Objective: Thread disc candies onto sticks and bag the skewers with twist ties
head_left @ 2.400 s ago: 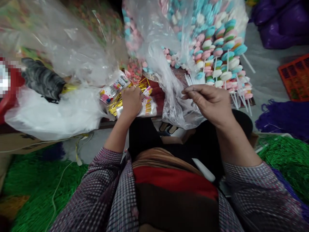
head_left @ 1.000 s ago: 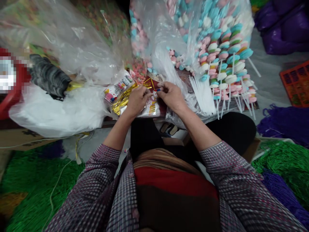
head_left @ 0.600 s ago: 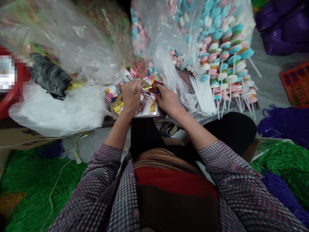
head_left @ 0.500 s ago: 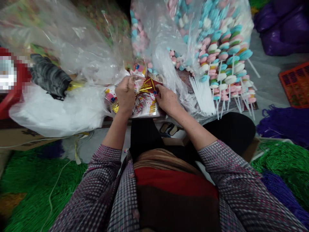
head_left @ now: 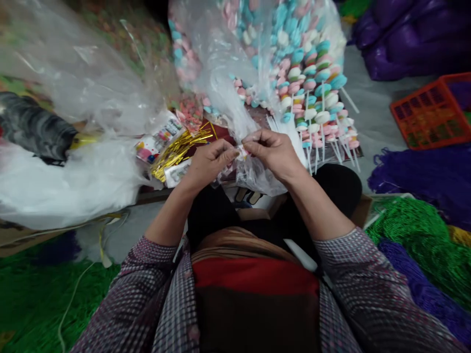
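Between the fingertips of both hands is a small printed plastic bag (head_left: 242, 152), white with pink and yellow spots. My left hand (head_left: 209, 164) pinches its left side with thumb and forefinger. On the other side my right hand (head_left: 275, 153) is closed on it, thumb against fingers. The rest of the bag is mostly hidden by the hands. Left of my left hand lies a bundle of gold twist ties (head_left: 176, 154), with a printed packet (head_left: 160, 139) beside it. Crumpled clear plastic (head_left: 257, 176) sits just below my right hand.
Marshmallow skewers (head_left: 316, 98) on white sticks lie at the right, beside loose white sticks (head_left: 287, 135). Large clear bags of sweets (head_left: 143, 63) stand behind. White plastic bags (head_left: 69, 181) and a grey patterned cloth (head_left: 35, 127) are leftward. An orange crate (head_left: 423, 113) stands far right.
My hands have come together over the table's front edge, both now on the printed bag. My left hand has left the twist ties uncovered. The view has shifted rightward.
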Motion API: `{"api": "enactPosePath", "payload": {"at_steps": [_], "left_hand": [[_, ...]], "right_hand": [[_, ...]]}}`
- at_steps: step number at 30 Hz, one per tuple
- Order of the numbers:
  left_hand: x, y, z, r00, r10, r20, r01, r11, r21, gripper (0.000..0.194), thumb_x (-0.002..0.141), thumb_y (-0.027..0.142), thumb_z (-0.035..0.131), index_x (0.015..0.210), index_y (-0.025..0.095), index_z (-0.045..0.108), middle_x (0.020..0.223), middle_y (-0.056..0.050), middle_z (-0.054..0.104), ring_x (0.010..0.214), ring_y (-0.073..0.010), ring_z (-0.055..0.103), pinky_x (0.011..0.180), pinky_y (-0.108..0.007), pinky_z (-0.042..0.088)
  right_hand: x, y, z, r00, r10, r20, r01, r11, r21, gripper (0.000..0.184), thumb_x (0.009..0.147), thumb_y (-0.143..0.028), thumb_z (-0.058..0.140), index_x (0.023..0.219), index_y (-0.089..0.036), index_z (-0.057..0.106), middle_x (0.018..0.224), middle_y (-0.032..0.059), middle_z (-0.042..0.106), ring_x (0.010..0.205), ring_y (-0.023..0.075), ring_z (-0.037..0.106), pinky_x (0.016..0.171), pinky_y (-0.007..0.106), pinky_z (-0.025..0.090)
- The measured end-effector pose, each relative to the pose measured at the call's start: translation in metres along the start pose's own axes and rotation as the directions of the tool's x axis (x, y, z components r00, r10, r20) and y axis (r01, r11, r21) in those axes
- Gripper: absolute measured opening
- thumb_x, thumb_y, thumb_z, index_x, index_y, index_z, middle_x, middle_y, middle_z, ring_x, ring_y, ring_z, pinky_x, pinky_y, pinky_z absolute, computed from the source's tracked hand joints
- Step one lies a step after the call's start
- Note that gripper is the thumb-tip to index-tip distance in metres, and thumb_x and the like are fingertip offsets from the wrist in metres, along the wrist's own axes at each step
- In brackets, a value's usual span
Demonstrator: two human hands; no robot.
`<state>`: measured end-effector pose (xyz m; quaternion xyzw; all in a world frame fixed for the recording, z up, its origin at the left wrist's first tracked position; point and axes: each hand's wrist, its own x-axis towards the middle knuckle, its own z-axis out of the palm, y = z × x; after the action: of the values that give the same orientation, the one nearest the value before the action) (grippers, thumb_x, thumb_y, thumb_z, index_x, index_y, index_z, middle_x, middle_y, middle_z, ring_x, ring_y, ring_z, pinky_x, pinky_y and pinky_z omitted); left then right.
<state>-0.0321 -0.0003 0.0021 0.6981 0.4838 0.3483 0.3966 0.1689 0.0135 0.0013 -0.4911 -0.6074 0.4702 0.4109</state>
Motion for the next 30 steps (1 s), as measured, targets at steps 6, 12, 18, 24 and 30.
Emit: {"api": "enactPosePath", "payload": {"at_steps": [6,12,18,24,30], "left_hand": [[0.006,0.003,0.005,0.981,0.026,0.19,-0.031,0.999,0.023,0.031,0.089,0.046,0.059,0.071,0.021,0.06,0.061,0.003,0.059,0.059,-0.0125,0.052,0.059,-0.025,0.041],[0.007,0.007,0.015,0.95,-0.009,0.311,0.015,1.0,-0.015,0.031,0.088,0.05,0.057,0.077,0.022,0.059,0.067,0.004,0.06,0.063,-0.0131,0.053,0.061,-0.025,0.043],[0.007,0.014,0.012,0.919,-0.096,0.382,0.092,0.995,0.028,0.033,0.087,0.051,0.055,0.075,0.02,0.057,0.064,0.005,0.053,0.063,-0.0128,0.05,0.06,-0.023,0.039],[0.009,0.01,0.015,0.934,-0.093,0.346,0.115,0.992,-0.044,0.035,0.091,0.05,0.053,0.076,0.02,0.059,0.069,0.003,0.059,0.068,-0.0131,0.054,0.065,-0.024,0.04],[0.002,0.007,0.03,0.891,-0.316,0.325,0.447,0.728,-0.519,0.055,0.076,0.069,0.077,0.095,0.021,0.056,0.052,0.012,0.047,0.041,-0.0063,0.039,0.045,-0.019,0.032]], "right_hand": [[-0.02,0.008,-0.015,0.981,0.046,0.189,-0.062,0.995,0.082,0.035,0.079,-0.049,0.079,0.103,-0.023,0.074,0.102,0.004,0.076,0.092,0.0179,0.068,0.088,0.037,0.056],[-0.029,0.006,-0.023,0.998,0.037,0.04,-0.036,0.999,-0.022,0.048,0.083,-0.067,0.071,0.075,-0.02,0.068,0.072,0.0001,0.067,0.07,0.0142,0.056,0.073,0.03,0.048],[-0.035,0.008,-0.034,0.997,0.012,0.074,-0.009,0.999,-0.043,0.042,0.086,-0.059,0.071,0.082,-0.018,0.068,0.075,0.0001,0.064,0.069,0.0121,0.053,0.068,0.026,0.043],[-0.036,0.011,-0.03,0.998,-0.046,-0.03,0.042,0.99,-0.136,0.033,0.093,-0.05,0.066,0.081,-0.019,0.07,0.071,0.001,0.068,0.064,0.0131,0.057,0.064,0.025,0.044],[-0.029,0.014,-0.027,0.981,-0.175,-0.084,0.125,0.9,-0.417,0.038,0.096,-0.048,0.066,0.07,-0.021,0.062,0.06,-0.0009,0.06,0.057,0.0119,0.054,0.058,0.024,0.038]]}}
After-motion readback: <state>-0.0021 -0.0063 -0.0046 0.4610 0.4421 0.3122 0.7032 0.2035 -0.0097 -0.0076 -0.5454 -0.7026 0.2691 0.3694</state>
